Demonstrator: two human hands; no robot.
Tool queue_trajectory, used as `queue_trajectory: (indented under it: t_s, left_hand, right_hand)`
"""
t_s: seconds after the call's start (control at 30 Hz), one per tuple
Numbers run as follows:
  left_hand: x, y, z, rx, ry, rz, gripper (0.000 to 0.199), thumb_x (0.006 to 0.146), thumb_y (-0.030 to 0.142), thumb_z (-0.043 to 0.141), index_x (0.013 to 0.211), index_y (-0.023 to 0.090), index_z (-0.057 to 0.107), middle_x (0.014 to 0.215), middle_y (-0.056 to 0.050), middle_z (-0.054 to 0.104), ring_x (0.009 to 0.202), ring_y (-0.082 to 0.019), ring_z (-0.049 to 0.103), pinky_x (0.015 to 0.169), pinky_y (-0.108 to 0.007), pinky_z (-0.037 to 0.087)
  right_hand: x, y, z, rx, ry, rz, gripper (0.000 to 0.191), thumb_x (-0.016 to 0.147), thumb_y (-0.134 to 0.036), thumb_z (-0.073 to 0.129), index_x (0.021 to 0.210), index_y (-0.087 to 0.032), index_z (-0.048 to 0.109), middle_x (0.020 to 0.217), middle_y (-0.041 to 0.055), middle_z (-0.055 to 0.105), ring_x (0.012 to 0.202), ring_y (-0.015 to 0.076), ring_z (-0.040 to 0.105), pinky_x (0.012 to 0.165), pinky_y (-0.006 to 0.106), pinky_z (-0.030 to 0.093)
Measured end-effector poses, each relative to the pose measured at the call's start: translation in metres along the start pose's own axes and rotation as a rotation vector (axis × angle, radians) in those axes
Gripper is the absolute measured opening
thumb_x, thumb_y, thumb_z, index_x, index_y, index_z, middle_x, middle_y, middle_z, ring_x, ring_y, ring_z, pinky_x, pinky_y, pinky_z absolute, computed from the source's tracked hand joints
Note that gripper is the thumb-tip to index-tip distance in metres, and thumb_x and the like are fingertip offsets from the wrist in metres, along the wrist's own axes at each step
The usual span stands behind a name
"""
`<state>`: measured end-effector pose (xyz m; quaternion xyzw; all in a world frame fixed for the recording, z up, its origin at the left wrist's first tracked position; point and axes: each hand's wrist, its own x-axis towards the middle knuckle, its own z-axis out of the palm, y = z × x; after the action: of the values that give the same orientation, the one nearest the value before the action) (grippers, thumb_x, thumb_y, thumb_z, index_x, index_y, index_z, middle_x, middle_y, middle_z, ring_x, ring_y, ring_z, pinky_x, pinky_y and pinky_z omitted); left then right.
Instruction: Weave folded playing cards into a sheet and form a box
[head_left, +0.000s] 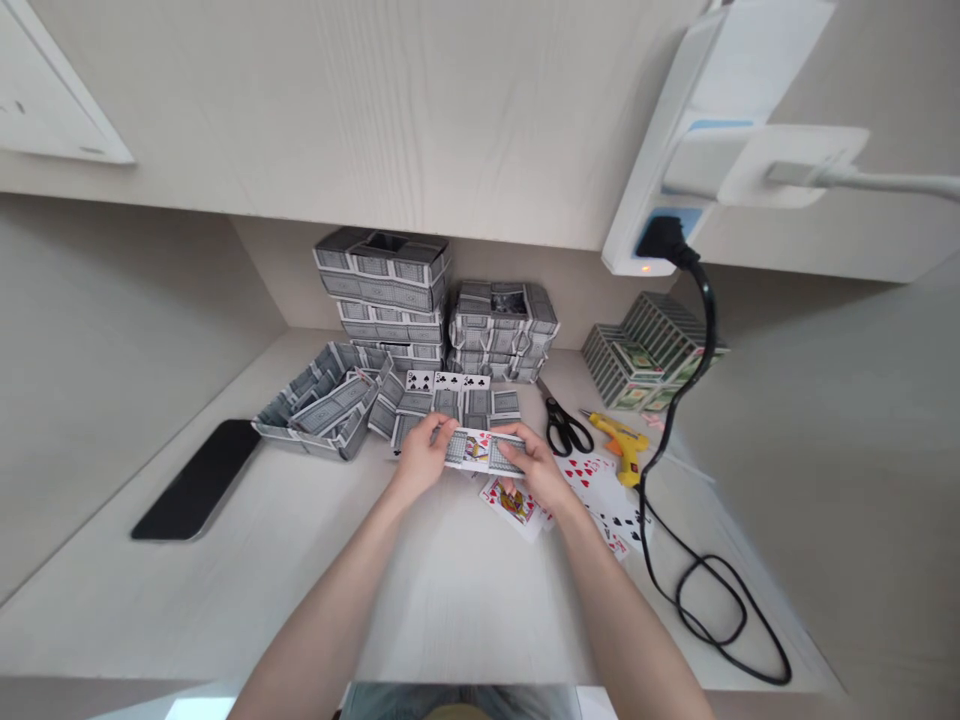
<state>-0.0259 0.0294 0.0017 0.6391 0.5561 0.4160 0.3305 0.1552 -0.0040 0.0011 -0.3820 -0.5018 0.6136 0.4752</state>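
From here I see the left hand (423, 452) and right hand (538, 466) pinching opposite ends of a card strip (475, 452), each grip clamped on it, over the counter (457, 590).

Our left hand (423, 452) and right hand (538, 466) partly cover the card strip (475, 452), and we lose the white cable (892, 182) beyond our view's right edge.
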Motion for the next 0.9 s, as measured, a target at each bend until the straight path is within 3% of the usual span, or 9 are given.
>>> queue_trajectory:
  t_s: [0.27, 0.53, 0.9]
  left_hand:
    - [-0.002, 0.004, -0.001, -0.044, -0.025, -0.04, 0.029, 0.076, 0.042, 0.044, 0.075, 0.017, 0.057, 0.059, 0.001, 0.055, 0.052, -0.012, 0.048, 0.047, -0.021, 0.035]
    - [-0.005, -0.002, 0.007, 0.038, 0.043, -0.034, 0.027, 0.078, 0.04, 0.043, 0.076, 0.017, 0.057, 0.066, -0.002, 0.061, 0.061, -0.015, 0.053, 0.055, -0.023, 0.039]
    - [-0.008, -0.002, 0.009, 0.007, 0.107, -0.049, 0.028, 0.079, 0.04, 0.043, 0.079, 0.016, 0.058, 0.067, -0.002, 0.062, 0.062, -0.015, 0.055, 0.057, -0.024, 0.04]
  right_hand:
    - [0.001, 0.006, -0.004, 0.027, -0.059, 0.053, 0.031, 0.076, -0.039, 0.058, 0.098, -0.02, 0.048, 0.067, -0.0027, 0.061, 0.034, 0.0062, 0.046, 0.033, 0.019, 0.037]
    - [0.001, 0.009, -0.003, 0.062, -0.07, 0.113, 0.042, 0.075, -0.046, 0.057, 0.105, -0.02, 0.043, 0.052, -0.0044, 0.059, 0.04, 0.0157, 0.058, 0.039, 0.027, 0.049]
    - [0.003, 0.011, 0.008, 0.009, 0.055, 0.062, 0.039, 0.075, -0.046, 0.056, 0.102, -0.02, 0.045, 0.046, -0.0061, 0.059, 0.036, 0.0149, 0.056, 0.039, 0.027, 0.049]
